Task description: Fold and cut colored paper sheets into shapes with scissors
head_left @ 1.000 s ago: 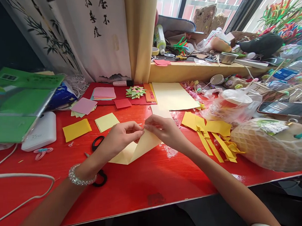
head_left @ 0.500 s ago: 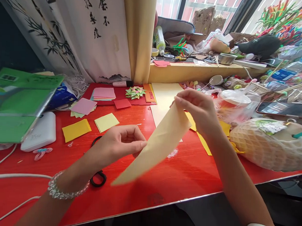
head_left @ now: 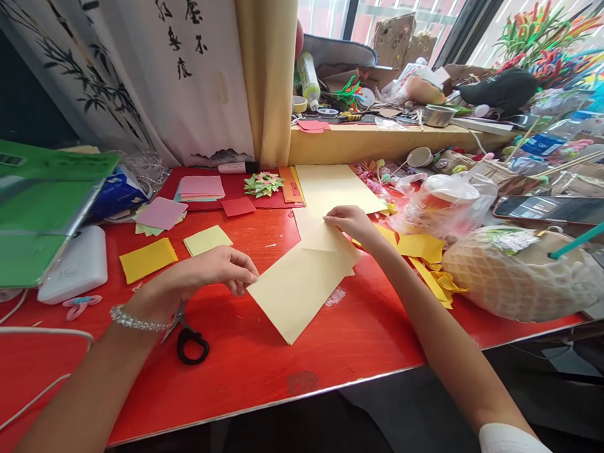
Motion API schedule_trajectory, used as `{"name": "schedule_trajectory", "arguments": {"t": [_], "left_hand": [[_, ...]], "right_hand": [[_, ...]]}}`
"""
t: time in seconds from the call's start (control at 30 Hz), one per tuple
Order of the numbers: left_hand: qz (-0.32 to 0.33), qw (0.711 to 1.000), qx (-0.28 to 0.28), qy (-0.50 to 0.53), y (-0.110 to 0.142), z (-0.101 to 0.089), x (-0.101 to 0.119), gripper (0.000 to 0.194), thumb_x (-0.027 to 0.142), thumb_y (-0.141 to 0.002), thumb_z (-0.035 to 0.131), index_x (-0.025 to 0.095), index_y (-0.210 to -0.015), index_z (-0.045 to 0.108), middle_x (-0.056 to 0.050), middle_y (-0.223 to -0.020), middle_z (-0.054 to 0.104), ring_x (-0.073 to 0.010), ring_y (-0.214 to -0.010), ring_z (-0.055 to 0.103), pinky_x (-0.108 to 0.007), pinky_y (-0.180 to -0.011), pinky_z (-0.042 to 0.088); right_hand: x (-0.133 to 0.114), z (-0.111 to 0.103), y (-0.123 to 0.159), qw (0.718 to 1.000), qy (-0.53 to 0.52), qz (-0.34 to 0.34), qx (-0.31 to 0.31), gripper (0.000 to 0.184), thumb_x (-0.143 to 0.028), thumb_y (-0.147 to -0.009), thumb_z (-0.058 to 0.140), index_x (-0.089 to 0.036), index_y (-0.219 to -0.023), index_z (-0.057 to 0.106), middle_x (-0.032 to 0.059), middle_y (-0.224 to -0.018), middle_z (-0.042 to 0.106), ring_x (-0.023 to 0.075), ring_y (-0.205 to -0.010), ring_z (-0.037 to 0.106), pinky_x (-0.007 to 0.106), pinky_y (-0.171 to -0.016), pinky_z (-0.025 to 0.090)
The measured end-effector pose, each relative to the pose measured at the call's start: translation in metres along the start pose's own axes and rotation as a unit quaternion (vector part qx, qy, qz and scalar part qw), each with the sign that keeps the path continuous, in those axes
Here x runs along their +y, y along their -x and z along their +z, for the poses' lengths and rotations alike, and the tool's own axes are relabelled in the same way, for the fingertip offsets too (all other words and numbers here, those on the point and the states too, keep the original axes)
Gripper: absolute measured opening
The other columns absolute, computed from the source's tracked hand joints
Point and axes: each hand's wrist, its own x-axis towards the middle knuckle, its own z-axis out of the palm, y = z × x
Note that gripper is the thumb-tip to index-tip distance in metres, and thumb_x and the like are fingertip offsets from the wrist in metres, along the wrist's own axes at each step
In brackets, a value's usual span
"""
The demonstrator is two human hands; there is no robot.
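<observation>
A pale yellow sheet of paper [head_left: 299, 293] lies flat and slanted, low over the table's middle. My left hand [head_left: 214, 273] pinches its left corner between thumb and fingers. At the far side, my right hand [head_left: 355, 225] has its fingers closed at pale yellow paper; where the sheets overlap, I cannot tell their edges apart. Another pale piece [head_left: 309, 227] lies beneath, towards the large cream sheet [head_left: 338, 185]. Black-handled scissors [head_left: 192, 346] rest beside my left wrist, partly hidden under it. Small pale yellow squares [head_left: 208, 239] sit just beyond my left hand.
Yellow paper [head_left: 148, 260] and pink squares [head_left: 201, 187] lie at left, near a folded paper wreath [head_left: 264, 184]. Yellow strips [head_left: 432, 279] and a net-wrapped coconut [head_left: 520, 276] with a straw stand right. A white power bank [head_left: 75, 263] and cable are at far left.
The sheet was bent between both hands, then lifted and swung up at the right; now it is lowered and spread flat. My hands have moved apart, the left one slightly leftward.
</observation>
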Motion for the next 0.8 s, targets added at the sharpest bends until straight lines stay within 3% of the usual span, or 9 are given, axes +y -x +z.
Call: {"name": "schedule_trajectory", "arguments": {"t": [0.17,0.23,0.3,0.37,0.47,0.53,0.63,0.8], "left_hand": [[-0.018,0.987,-0.124,-0.097,0.007,-0.011,-0.006,0.012,0.032,-0.069,0.06,0.021,-0.069,0.065,-0.002,-0.071,0.065,-0.0166,-0.07,0.057,-0.024,-0.062,0.043],[-0.024,0.981,-0.147,-0.123,0.007,-0.014,-0.008,0.015,0.035,-0.07,0.06,0.021,-0.072,0.065,-0.002,-0.073,0.065,-0.0165,-0.07,0.057,-0.023,-0.058,0.041],[-0.014,0.988,-0.101,-0.117,0.004,-0.013,-0.01,0.021,0.041,-0.071,0.058,0.021,-0.076,0.064,-0.002,-0.074,0.065,-0.0156,-0.068,0.056,-0.022,-0.053,0.039],[0.01,0.996,0.01,-0.089,-0.005,-0.007,-0.011,0.028,0.046,-0.071,0.055,0.021,-0.081,0.063,-0.002,-0.077,0.064,-0.0145,-0.065,0.054,-0.022,-0.05,0.038],[0.044,0.984,0.162,-0.065,-0.019,0.008,-0.012,0.035,0.05,-0.072,0.053,0.02,-0.088,0.063,-0.003,-0.085,0.064,-0.0143,-0.066,0.054,-0.024,-0.055,0.04],[0.08,0.977,0.189,-0.063,-0.025,0.02,-0.011,0.036,0.051,-0.074,0.051,0.021,-0.09,0.063,-0.003,-0.093,0.065,-0.0169,-0.077,0.056,-0.026,-0.066,0.042],[0.136,0.973,0.181,-0.049,-0.028,0.033,-0.009,0.034,0.049,-0.078,0.048,0.021,-0.09,0.063,-0.002,-0.098,0.065,-0.0192,-0.089,0.054,-0.028,-0.077,0.039],[0.113,0.975,0.192,0.006,-0.029,0.042,-0.009,0.034,0.049,-0.076,0.051,0.018,-0.085,0.062,-0.002,-0.087,0.063,-0.0187,-0.083,0.053,-0.029,-0.075,0.038]], "right_hand": [[0.008,0.004,-0.002,0.999,0.037,-0.01,-0.011,0.019,-0.03,-0.073,0.054,-0.014,-0.073,0.064,0.0057,-0.078,0.064,0.016,-0.073,0.055,0.027,-0.067,0.038],[0.008,0.006,-0.001,0.999,0.033,-0.005,-0.022,0.02,-0.031,-0.073,0.054,-0.014,-0.073,0.064,0.0049,-0.078,0.064,0.0158,-0.074,0.055,0.027,-0.067,0.038],[0.005,0.01,0.001,0.999,0.016,0.008,-0.04,0.021,-0.034,-0.073,0.054,-0.015,-0.074,0.064,0.0039,-0.077,0.064,0.015,-0.071,0.054,0.027,-0.066,0.038],[-0.002,0.015,0.005,0.998,-0.005,0.015,-0.059,0.022,-0.036,-0.073,0.055,-0.016,-0.074,0.064,0.0029,-0.075,0.062,0.0141,-0.068,0.053,0.026,-0.063,0.037],[-0.017,0.028,0.015,0.994,-0.047,0.022,-0.099,0.024,-0.04,-0.072,0.057,-0.017,-0.074,0.062,0.002,-0.074,0.061,0.0131,-0.066,0.052,0.025,-0.06,0.037],[-0.028,0.038,0.023,0.987,-0.08,0.023,-0.14,0.027,-0.043,-0.071,0.058,-0.017,-0.075,0.062,0.0016,-0.073,0.059,0.0127,-0.065,0.051,0.024,-0.058,0.036],[-0.04,0.052,0.034,0.969,-0.123,0.006,-0.215,0.029,-0.045,-0.071,0.059,-0.017,-0.074,0.061,0.0002,-0.07,0.056,0.0112,-0.062,0.049,0.023,-0.055,0.035],[-0.047,0.06,0.044,0.955,-0.16,0.039,-0.247,0.03,-0.047,-0.07,0.061,-0.018,-0.071,0.056,-0.0023,-0.066,0.053,0.009,-0.055,0.045,0.022,-0.048,0.031]]}}
